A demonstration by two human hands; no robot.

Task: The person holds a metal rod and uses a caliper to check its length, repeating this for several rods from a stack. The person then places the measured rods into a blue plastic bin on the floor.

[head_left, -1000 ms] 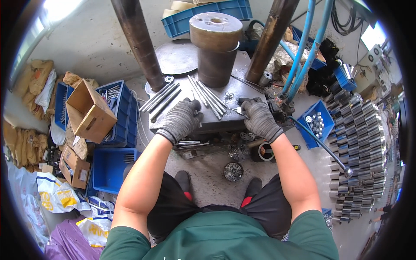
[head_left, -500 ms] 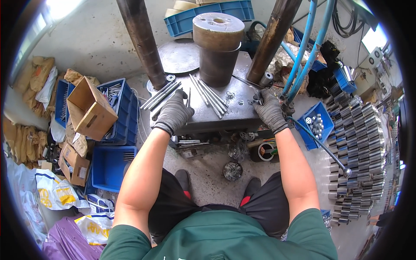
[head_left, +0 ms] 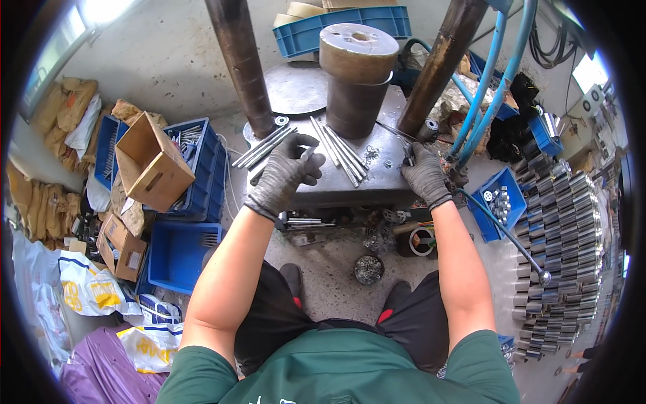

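Observation:
My left hand (head_left: 286,172), in a grey knit glove, is raised over the near left part of the metal press table (head_left: 387,180). Its fingers curl around a small light-grey metal piece (head_left: 307,154), partly hidden by the glove. Steel rods (head_left: 268,147) lie in a bundle just beyond that hand. Another group of steel rods (head_left: 342,153) is fanned out between my hands. At the right edge of the table my gloved right hand (head_left: 426,176) is closed; what its fingers grip is too hidden to name. Small metal rings (head_left: 371,152) lie to its left.
A thick steel cylinder (head_left: 356,81) stands behind the rods, between two dark columns (head_left: 235,64) (head_left: 444,67). Blue hoses (head_left: 501,81) and a ball-ended lever (head_left: 544,276) are at the right. Blue crates (head_left: 176,259) and stacked metal tubes (head_left: 562,236) flank me.
My left hand has lifted and turned, its thumb and fingers now pointing rightward around the small piece. The right hand stays near the table's right edge. The whole view has shifted slightly.

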